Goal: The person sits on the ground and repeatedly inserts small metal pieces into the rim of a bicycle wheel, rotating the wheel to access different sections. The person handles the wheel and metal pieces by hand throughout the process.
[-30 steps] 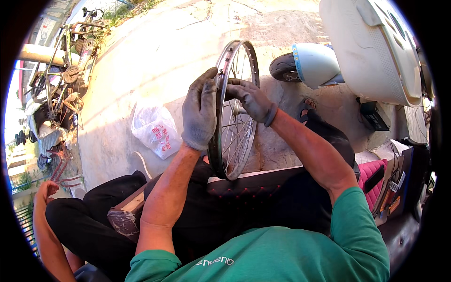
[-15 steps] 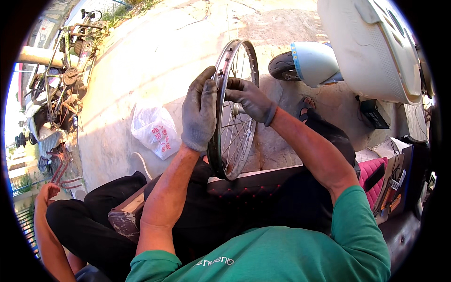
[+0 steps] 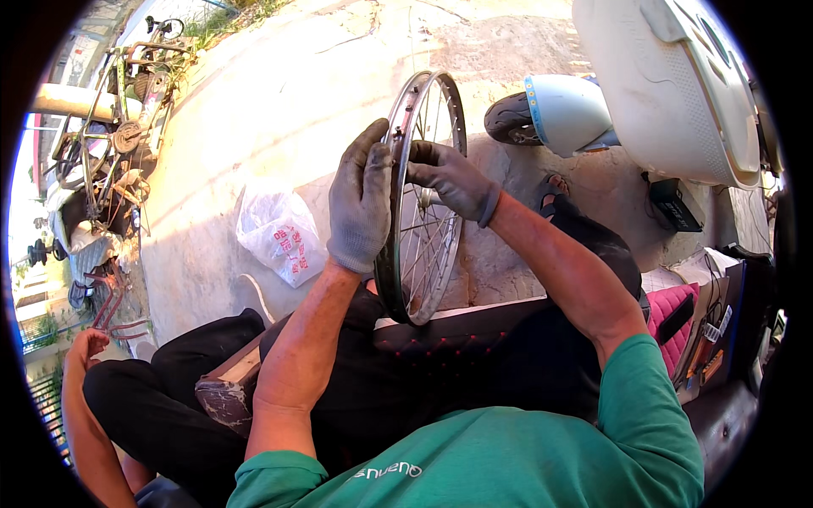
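The left hand (image 3: pixel 360 203), in a grey glove, has its grip clamped on the rim of a spoked wheel (image 3: pixel 421 199) that stands upright on the person's lap. The right hand (image 3: pixel 453 179), also gloved, reaches in from the other side, its grip closed on the same rim just across from the left fingers. Left of the grip lies a plastic bag (image 3: pixel 279 233); right of it stands a scooter (image 3: pixel 669 85).

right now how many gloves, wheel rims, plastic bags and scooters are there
gloves: 2, left hand and right hand
wheel rims: 1
plastic bags: 1
scooters: 1
total: 5
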The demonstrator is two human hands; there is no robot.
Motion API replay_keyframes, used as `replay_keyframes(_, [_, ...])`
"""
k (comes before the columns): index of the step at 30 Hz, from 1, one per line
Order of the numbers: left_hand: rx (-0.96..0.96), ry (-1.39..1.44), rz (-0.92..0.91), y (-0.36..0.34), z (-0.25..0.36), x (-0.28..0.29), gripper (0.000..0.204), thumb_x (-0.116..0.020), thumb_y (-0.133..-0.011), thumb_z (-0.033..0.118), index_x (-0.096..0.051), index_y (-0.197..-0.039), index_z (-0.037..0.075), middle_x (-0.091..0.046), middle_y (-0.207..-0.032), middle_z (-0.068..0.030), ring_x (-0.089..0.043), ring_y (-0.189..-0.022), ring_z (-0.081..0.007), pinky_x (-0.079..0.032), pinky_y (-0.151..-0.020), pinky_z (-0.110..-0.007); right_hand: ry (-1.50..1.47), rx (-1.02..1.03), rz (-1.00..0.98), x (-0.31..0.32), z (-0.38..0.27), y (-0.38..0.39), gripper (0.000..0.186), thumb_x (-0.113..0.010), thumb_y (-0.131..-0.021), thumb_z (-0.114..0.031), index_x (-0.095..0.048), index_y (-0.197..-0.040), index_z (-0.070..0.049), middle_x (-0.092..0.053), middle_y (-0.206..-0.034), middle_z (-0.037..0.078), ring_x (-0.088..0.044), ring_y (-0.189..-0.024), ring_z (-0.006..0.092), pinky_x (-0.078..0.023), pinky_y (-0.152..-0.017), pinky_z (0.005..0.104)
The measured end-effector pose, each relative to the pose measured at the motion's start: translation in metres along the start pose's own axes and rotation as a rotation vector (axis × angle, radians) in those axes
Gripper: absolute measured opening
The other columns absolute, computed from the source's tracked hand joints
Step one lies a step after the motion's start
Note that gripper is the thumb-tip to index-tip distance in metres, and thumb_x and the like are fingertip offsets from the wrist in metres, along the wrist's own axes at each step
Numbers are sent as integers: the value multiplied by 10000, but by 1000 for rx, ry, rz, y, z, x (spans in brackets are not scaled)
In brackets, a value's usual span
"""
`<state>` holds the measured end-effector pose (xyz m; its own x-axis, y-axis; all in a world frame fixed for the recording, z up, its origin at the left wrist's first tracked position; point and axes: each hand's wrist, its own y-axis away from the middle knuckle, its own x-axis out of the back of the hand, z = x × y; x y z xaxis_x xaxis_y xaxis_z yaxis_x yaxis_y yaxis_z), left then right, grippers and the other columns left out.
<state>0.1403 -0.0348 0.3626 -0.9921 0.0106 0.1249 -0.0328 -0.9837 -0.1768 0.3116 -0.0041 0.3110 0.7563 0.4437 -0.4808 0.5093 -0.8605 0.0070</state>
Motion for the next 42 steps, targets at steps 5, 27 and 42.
replay_keyframes(5, [86,116,-15,3,12,-3,461,-524,-1125,262,-520,-1481,-31,-656,-1279,-125,-615,-1144,-147,-497,-1018,-298,26,-62,-13,3,-1,1,400,-649,-1066,-332,-652,-1275,9,-716,-1151,69,-676,-1075,152,-542,-1013,333])
replay_keyframes(27, [19,4,-1,1,2,-2,453,-504,-1130,287,-558,-1455,-24,-660,-1303,-127,-627,-1140,-158,-508,-990,-288,45,-70,-16,4,1,0,347,-636,-1074,-288,-671,-1262,2,-721,-1143,48,-679,-1047,138,-546,-996,331])
replay_keyframes(42, [63,32,-4,1,4,-2,448,-465,-1136,300,-583,-1423,-23,-657,-1356,-165,-623,-1225,-221,-477,-1081,-342,15,-92,-35,7,1,0,373,-662,-1061,-309,-653,-1262,4,-708,-1148,52,-667,-1063,145,-541,-1008,347])
